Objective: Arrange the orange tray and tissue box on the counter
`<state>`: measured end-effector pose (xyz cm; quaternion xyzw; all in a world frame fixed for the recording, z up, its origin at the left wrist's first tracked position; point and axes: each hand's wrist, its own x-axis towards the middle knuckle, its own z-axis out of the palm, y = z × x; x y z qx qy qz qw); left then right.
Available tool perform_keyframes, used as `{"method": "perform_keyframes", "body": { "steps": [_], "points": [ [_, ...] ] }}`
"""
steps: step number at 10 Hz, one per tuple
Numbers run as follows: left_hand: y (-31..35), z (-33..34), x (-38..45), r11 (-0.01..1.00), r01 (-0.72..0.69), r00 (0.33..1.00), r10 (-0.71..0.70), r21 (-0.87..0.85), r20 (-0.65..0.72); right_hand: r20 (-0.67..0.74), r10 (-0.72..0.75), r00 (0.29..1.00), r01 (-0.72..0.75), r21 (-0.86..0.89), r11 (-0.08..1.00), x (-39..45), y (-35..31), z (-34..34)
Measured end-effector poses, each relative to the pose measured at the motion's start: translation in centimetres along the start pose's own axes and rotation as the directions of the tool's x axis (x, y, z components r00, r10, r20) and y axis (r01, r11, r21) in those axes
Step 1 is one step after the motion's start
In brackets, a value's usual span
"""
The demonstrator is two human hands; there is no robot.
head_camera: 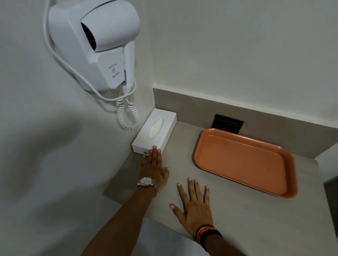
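A white tissue box [156, 130] lies in the back left corner of the grey counter [182, 159], along the left wall. My left hand [153, 168], with a wristwatch, is flat with fingers extended, and its fingertips touch the near end of the box. An empty orange tray [246, 161] rests on the right part of the counter, close to the back wall. My right hand [194, 205] is spread flat over the counter near its front edge, left of the tray and apart from it, holding nothing.
A white wall-hung hair dryer [94, 41] with a coiled cord [128, 114] hangs on the left wall above the box. A dark wall socket [228, 123] sits behind the tray. A grey object [335, 204] stands at the right edge.
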<state>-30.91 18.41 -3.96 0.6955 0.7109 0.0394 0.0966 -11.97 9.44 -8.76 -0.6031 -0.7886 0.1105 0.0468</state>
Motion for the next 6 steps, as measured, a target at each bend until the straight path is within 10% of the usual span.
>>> {"method": "perform_keyframes", "body": {
  "steps": [6],
  "points": [
    [1.3,-2.6,-0.4,0.996,-0.085,0.994,0.086,0.017,-0.068,0.123,-0.023,0.992,0.021,0.013,1.0,-0.3,0.4,-2.1]
  ]
}}
